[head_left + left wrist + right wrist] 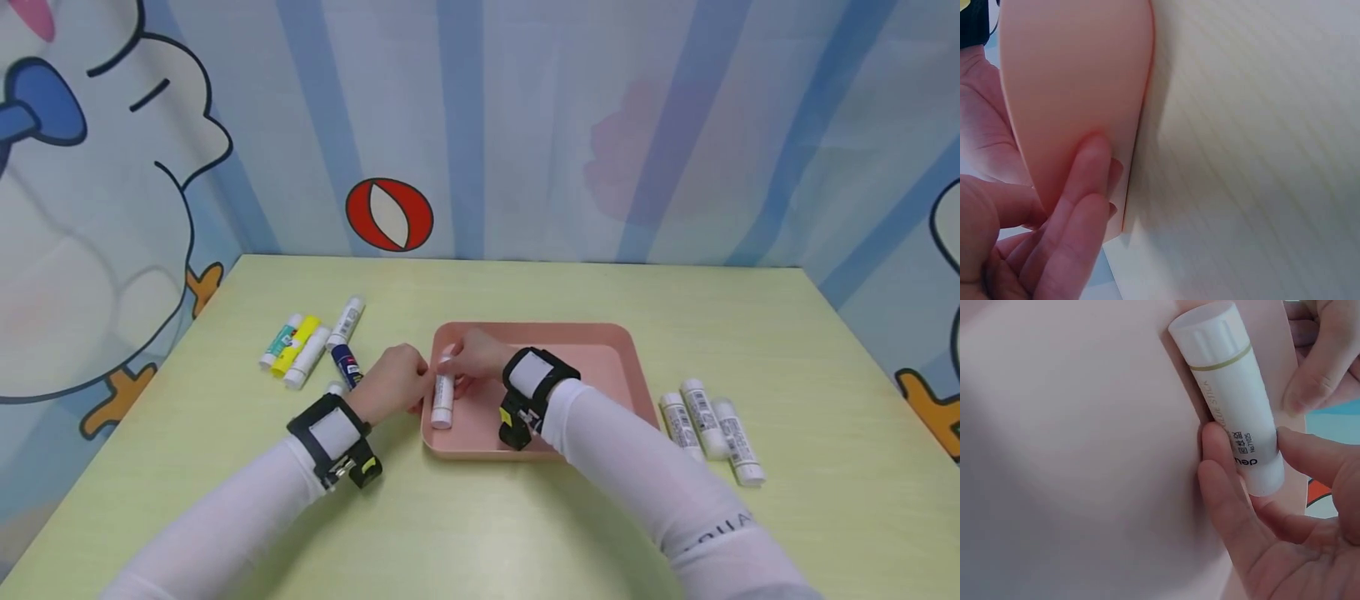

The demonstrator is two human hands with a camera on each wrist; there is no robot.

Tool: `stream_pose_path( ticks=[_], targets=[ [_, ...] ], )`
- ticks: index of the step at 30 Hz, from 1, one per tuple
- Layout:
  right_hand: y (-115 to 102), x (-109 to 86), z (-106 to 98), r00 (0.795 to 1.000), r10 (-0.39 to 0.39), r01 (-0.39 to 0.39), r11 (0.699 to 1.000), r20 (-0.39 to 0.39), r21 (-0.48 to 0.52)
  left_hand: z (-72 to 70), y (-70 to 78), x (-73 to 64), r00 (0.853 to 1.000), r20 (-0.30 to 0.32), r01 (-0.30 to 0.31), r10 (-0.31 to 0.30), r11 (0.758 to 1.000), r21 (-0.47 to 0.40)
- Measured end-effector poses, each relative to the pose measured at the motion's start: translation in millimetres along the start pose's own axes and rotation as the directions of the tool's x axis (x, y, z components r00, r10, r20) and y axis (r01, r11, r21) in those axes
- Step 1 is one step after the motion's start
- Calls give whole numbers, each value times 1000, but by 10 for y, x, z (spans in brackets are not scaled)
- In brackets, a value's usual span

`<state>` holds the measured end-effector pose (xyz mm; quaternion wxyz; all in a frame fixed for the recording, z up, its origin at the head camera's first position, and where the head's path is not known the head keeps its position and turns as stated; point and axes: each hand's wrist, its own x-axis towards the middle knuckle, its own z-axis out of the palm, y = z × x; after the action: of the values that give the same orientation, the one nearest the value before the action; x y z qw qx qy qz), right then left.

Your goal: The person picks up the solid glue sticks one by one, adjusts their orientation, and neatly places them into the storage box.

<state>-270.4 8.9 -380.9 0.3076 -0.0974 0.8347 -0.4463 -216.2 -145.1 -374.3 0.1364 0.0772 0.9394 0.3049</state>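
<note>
A white glue stick (443, 402) lies along the left inside edge of a pink tray (540, 457). My right hand (480, 357) pinches it near its far end, the thumb on one side and fingers on the other. Its printed label shows in the right wrist view, where the glue stick (1235, 406) touches the tray's side. My left hand (393, 379) grips the tray's left rim. In the left wrist view, its fingers (1088, 181) press flat on the tray's outer wall (1085, 69), and the thumb bends over the rim.
Left of the tray lie several glue sticks: a green-and-white one (281, 342), a yellow one (297, 346), white ones (307, 357) and a dark blue one (347, 365) partly behind my left hand. To the right lie three white glue sticks (703, 418). A patterned curtain (525, 125) hangs behind the table.
</note>
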Motion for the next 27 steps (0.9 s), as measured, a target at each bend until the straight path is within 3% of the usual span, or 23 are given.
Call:
stream_pose_path(
  ticks=[5, 16, 23, 27],
  targets=[
    [6, 12, 4, 1000, -1, 1, 1000, -14, -3, 0, 7, 6, 1000, 2, 9, -9, 1000, -4],
    [-35, -204, -133, 1000, 6, -7, 1000, -31, -28, 5, 27, -10, 999, 2, 53, -53, 999, -2],
    [147, -561, -332, 989, -142, 138, 988, -52, -63, 11, 29, -9, 998, -3, 56, -56, 998, -6],
    [292, -874, -488, 967, -229, 208, 963, -114, -170, 14, 28, -14, 998, -4, 55, -55, 998, -8]
  ],
)
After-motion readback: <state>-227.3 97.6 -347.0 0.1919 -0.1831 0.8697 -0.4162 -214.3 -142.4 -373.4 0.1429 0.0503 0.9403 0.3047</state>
